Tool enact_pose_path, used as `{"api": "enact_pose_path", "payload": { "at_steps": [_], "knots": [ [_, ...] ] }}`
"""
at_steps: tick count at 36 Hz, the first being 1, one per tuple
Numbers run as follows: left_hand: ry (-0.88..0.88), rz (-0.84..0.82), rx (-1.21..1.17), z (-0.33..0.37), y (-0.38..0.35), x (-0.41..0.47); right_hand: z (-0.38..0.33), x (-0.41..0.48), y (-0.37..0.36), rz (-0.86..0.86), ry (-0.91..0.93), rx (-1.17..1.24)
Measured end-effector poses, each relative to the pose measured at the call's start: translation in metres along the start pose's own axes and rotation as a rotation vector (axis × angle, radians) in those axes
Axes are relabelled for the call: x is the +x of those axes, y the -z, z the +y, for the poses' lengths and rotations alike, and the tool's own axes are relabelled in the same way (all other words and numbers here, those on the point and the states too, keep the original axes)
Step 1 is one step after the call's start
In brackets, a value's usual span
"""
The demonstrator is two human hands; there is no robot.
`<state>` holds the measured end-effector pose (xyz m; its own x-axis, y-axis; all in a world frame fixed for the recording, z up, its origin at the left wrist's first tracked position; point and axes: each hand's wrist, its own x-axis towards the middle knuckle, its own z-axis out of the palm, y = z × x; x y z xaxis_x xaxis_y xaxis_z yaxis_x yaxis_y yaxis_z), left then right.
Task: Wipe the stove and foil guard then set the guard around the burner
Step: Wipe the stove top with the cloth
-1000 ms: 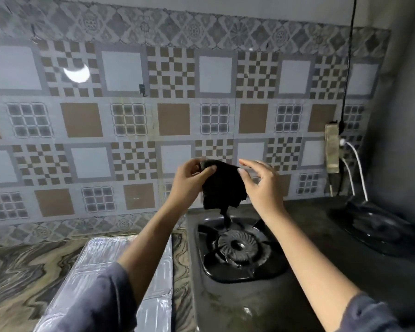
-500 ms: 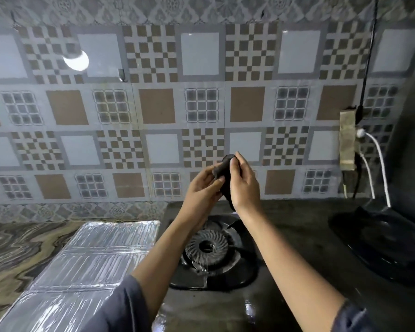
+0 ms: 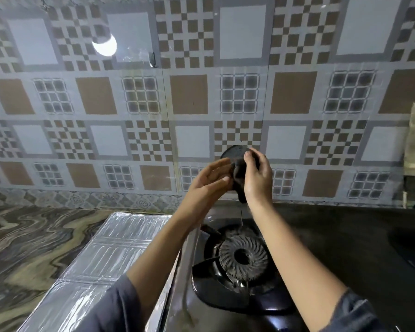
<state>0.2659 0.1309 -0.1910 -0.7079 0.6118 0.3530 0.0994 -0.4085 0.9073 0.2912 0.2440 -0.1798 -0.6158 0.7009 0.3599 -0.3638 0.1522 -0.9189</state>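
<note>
Above the burner (image 3: 243, 256), right-hand fingers (image 3: 249, 159) curl round a bunched dark cloth (image 3: 237, 164), its long axis hanging roughly upright with the lower end pointing down at the stove (image 3: 345, 248); left-hand fingers (image 3: 222, 164) lie nearly straight against the cloth's left side, touching rather than clasping it. By that grip the right hand (image 3: 256, 178) looks the one to carry the cloth down for wiping, the stove top lying straight beneath it. Off to the side, the foil guard (image 3: 101, 255) lies flat on the tabletop (image 3: 22, 240) just left of the stove, nearer the left hand (image 3: 209, 180) and not yet set around the burner.
</note>
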Motion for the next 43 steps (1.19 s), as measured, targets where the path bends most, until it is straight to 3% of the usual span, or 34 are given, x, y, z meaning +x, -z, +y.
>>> {"api": "enact_pose_path", "payload": {
  "at_steps": [5, 10, 15, 19, 24, 26, 33, 39, 43],
  "knots": [
    [0.007, 0.226, 0.324, -0.024, 0.047, -0.011, 0.029, 0.013, -0.016, -0.047, -0.020, -0.133],
    [0.195, 0.309, 0.635, -0.079, 0.081, -0.026, 0.065, 0.028, -0.014, -0.210, 0.026, -0.372],
    [0.359, 0.343, 0.531, -0.105, 0.090, -0.025, 0.091, 0.043, -0.010, -0.393, 0.079, -0.603],
    [0.391, 0.330, 0.434, -0.115, 0.094, -0.020, 0.106, 0.050, -0.019, -0.609, 0.166, -0.778],
    [0.353, 0.330, 0.301, -0.125, 0.097, -0.019, 0.124, 0.042, -0.041, -1.081, 0.153, -0.950],
    [0.346, 0.355, 0.297, -0.128, 0.099, -0.021, 0.134, 0.040, -0.048, -1.196, 0.191, -1.008],
    [0.346, 0.402, 0.285, -0.131, 0.097, -0.025, 0.153, 0.040, -0.061, -1.255, 0.221, -1.092],
    [0.351, 0.412, 0.244, -0.133, 0.097, -0.025, 0.161, 0.047, -0.065, -1.170, 0.290, -1.139],
    [0.353, 0.408, 0.219, -0.135, 0.098, -0.024, 0.168, 0.057, -0.067, -1.127, 0.240, -1.179]
  ]
}}
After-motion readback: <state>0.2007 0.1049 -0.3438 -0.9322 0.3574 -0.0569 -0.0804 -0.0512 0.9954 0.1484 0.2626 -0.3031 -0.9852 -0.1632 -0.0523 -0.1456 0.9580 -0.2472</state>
